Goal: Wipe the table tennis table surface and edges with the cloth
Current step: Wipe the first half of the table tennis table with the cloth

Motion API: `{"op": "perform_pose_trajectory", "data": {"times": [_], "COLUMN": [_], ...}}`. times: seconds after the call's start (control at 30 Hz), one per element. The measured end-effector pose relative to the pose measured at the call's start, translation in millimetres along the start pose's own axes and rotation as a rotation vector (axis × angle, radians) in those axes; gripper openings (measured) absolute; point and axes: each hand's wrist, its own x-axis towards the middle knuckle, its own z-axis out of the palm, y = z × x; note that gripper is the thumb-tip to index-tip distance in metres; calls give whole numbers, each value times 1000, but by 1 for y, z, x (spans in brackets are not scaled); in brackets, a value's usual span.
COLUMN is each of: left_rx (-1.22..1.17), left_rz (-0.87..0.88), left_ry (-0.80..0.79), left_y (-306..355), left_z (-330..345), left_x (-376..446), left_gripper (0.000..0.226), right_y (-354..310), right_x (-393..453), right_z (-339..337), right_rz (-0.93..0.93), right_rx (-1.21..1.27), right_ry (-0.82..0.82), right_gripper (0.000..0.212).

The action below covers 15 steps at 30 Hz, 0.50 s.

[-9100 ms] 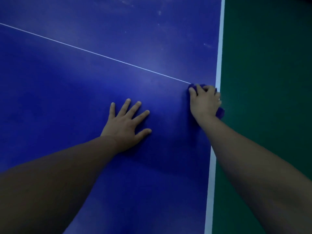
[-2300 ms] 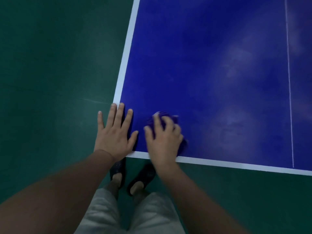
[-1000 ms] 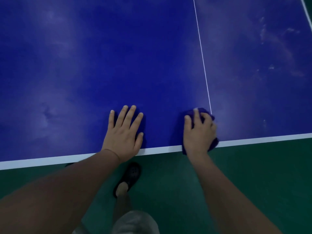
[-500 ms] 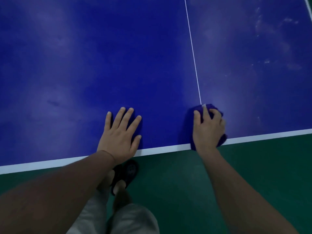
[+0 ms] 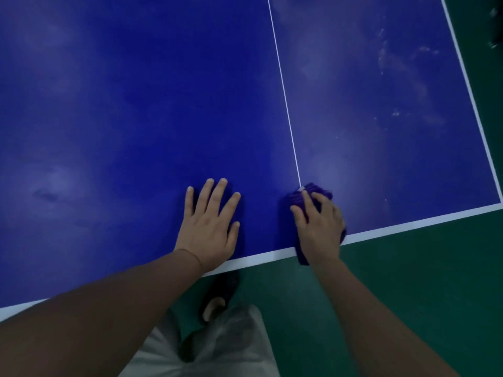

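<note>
The blue table tennis table (image 5: 136,104) fills the upper part of the head view. Its white end line (image 5: 408,227) runs along the near edge. A dark purple cloth (image 5: 313,190) is bunched at the foot of the white centre line (image 5: 283,85), and part of it hangs over the near edge. My right hand (image 5: 319,229) lies on top of it, fingers bent over the bunch, pressing it to the table. Left of it, my left hand (image 5: 209,227) rests flat on the blue surface with fingers spread, its heel on the end line.
Pale smudges (image 5: 394,63) mark the right half of the table. The right side line and corner (image 5: 498,197) are in view. Green floor (image 5: 408,295) lies below and to the right. My light shorts and a dark sandal (image 5: 217,300) show under the edge.
Since the left corner 2.3 s ago, both hands have travelled right along the end edge to the centre line. In the last half second the cloth hand has barely shifted.
</note>
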Motion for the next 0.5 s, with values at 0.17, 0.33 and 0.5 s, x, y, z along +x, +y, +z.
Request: {"op": "perform_pose_trajectory", "data": {"times": [0.17, 0.33, 0.5], "left_rx": [-14, -19, 26], "left_rz": [-24, -118, -246], "left_ry": [16, 37, 39], "left_y": [32, 80, 122], "left_z": [7, 25, 45], "left_x": [31, 58, 68], "left_gripper": [64, 65, 66], "right_y": [18, 11, 71], "right_x": [64, 35, 74], "right_z": [-7, -5, -18], "right_rz": [311, -161, -194], "right_rx": [110, 57, -8], "right_ry": [44, 23, -23], "right_gripper": [57, 55, 54]}}
